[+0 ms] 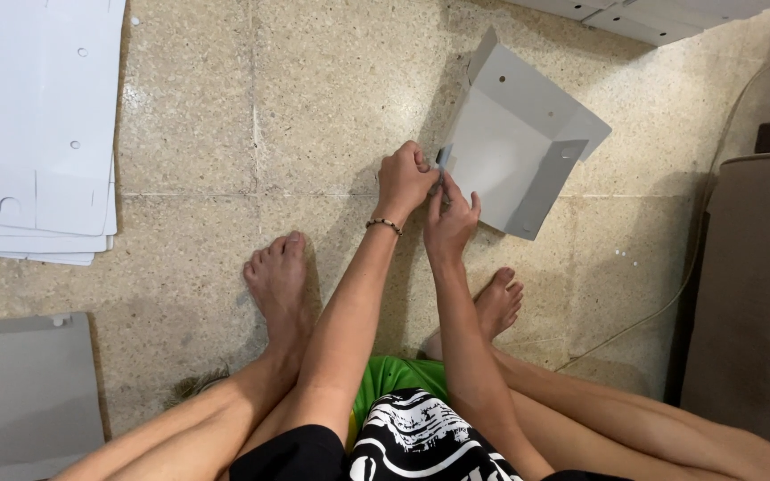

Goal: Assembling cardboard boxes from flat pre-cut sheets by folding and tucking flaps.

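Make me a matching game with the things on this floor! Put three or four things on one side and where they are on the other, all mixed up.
Things:
1. Half-folded box
2. Stack of flat sheets
3. Bead bracelet
4. Cable

Places:
A. On the left wrist
B. On the floor at the far left
C. Trailing over the floor at the right
D. At both hands' fingers, in the middle

Pairs: 1-D, 2-B, 3-A, 4-C
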